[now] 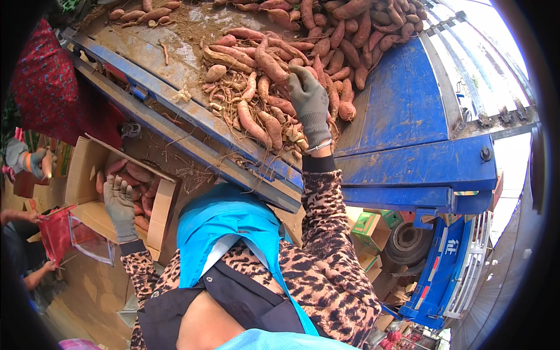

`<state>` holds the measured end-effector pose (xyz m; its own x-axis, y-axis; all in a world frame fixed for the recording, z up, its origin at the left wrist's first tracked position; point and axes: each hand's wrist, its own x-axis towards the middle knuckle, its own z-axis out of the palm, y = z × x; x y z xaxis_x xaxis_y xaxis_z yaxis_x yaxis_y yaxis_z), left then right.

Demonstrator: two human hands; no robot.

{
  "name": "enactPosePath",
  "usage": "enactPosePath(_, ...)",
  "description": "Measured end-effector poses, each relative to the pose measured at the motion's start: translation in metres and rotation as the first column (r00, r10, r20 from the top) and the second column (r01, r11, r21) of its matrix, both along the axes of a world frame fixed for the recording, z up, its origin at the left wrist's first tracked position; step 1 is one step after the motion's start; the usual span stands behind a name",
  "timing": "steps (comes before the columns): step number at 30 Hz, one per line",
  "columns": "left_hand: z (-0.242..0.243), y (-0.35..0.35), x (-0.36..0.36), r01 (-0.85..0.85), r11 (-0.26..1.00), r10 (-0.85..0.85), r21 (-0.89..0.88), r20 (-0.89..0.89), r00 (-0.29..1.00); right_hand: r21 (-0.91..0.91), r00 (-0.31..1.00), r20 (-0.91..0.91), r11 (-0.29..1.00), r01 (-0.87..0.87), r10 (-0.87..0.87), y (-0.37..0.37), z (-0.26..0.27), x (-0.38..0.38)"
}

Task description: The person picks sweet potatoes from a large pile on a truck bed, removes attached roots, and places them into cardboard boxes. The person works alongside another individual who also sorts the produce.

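Observation:
My right hand (306, 94), in a grey knit glove, grips the lower end of a long sweet potato (267, 61) over the pile (337, 43) on the truck bed. Smaller, thin roots (221, 89) lie just left of that hand. My left hand (119, 203), gloved as well, is raised palm up with its fingers extended and nothing in it. It is over the near side of an open cardboard box (164, 208), which holds several sweet potatoes (139, 173). How far the hand is above them I cannot tell.
The blue metal edge (183, 109) of the truck bed runs between box and pile. A co-worker's gloved hand (38, 162) holds a sweet potato at far left; below, another person's bare hands hold a red mesh bag (57, 234). More cartons (369, 227) and a wheel (407, 240) are at right.

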<state>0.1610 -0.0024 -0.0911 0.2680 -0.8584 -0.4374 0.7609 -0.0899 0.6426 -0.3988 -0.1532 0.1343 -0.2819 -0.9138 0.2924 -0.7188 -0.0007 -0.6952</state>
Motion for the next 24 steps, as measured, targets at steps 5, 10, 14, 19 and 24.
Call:
enactPosePath(5, 0.008, -0.005, -0.099, 0.057, 0.973, -0.077, 0.224, 0.083, 0.994, 0.379, 0.902, -0.424, 0.889, 0.256, -0.079, -0.057, -0.03, -0.14)
enactPosePath(10, 0.027, -0.019, -0.17, 0.183, 0.937, -0.202, 0.297, 0.036, 0.979, 0.478, 0.708, -0.693, 0.821, 0.312, 0.135, -0.11, -0.057, -0.145)
enactPosePath(14, 0.032, -0.036, -0.194, 0.225, 0.937, -0.243, 0.268, 0.036, 0.969, 0.456, 0.657, -0.729, 0.851, 0.261, 0.189, -0.125, -0.061, -0.158)
enactPosePath(19, 0.078, -0.042, -0.182, 0.147, 0.974, -0.163, 0.171, 0.082, 0.983, 0.118, 0.902, -0.396, 0.965, 0.235, -0.172, -0.107, -0.033, -0.107)
enactPosePath(24, 0.099, -0.053, -0.206, 0.319, 0.914, -0.214, -0.251, 0.371, 0.904, -0.225, 0.844, 0.481, 0.964, -0.143, 0.238, -0.047, 0.021, -0.029)
